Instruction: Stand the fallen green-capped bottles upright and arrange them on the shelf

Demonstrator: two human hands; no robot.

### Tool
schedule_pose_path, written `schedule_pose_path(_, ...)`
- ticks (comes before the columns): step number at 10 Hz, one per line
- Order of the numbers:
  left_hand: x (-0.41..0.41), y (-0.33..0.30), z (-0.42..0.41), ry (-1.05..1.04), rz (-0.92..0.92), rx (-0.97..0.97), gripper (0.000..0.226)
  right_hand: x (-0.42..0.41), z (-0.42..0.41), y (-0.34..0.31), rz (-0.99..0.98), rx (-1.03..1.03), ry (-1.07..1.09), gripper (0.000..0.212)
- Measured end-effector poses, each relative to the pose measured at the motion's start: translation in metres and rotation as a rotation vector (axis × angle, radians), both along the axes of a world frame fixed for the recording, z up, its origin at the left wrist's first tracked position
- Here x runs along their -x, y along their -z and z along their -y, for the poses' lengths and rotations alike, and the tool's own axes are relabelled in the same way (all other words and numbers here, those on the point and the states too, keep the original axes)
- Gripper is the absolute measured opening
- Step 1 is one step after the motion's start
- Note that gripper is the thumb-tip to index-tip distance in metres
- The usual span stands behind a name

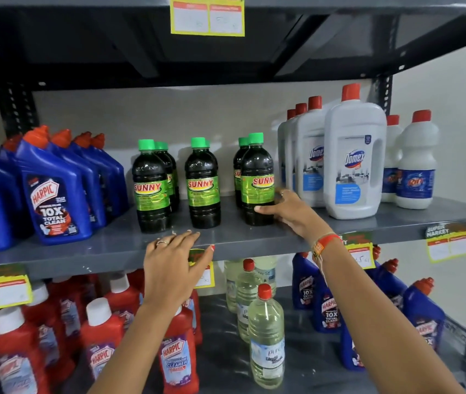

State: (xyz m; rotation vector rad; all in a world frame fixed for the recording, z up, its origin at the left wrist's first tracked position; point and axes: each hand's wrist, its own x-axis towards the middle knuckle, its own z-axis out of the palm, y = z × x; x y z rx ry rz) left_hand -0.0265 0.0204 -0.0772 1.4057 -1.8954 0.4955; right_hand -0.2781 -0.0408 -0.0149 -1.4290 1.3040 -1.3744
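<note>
On the middle shelf: three short rows of green-capped bottles [203,183] are seen upright, each row running front to back, with gaps between rows.
Bottle form: cylindrical bodies of dark, glossy clear plastic are shown, with ribbed green screw caps and green "SUNNY" labels.
Right hand [288,211]: it is wrapped partway around the lower body of the rightmost front bottle [257,180], thumb across the front and fingers curled behind; an orange band is worn at the wrist.
Left hand [173,257]: it is laid flat and spread on the shelf's front lip, nothing being held; a ring is worn.
Shelf [368,223]: smooth grey painted metal is carried on dark perforated uprights.
Neighbours: angular blue Harpic bottles [55,189] are placed to the left, white red-capped Domex jugs [354,160] to the right.
Lower shelf: red Harpic bottles [178,351] and clear bottles of pale liquid [266,336] are stored.
Room: a plain pale wall is seen behind; yellow price tags [207,17] are fixed to shelf edges.
</note>
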Motion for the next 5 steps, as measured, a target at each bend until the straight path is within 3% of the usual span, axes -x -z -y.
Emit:
schedule_pose_path(1, 0.001, -0.001, -0.001, 0.007, -0.011, 0.007, 0.057, -0.006, 0.002, -0.002, -0.124, 0.039, 0.061, 0.075)
schedule_pose_path(2, 0.001, -0.001, -0.003, 0.008, -0.021, 0.003, 0.056, -0.016, 0.005, -0.005, -0.219, 0.055, 0.195, 0.086)
schedule_pose_path(3, 0.002, -0.002, -0.003, 0.012, -0.013, 0.0, 0.057, -0.021, 0.011, -0.005, -0.294, 0.074, 0.246, 0.084)
schedule_pose_path(5, 0.003, -0.001, -0.004, 0.02, -0.053, 0.009, 0.058, -0.023, 0.003, -0.009, -0.259, 0.085, 0.257, 0.09)
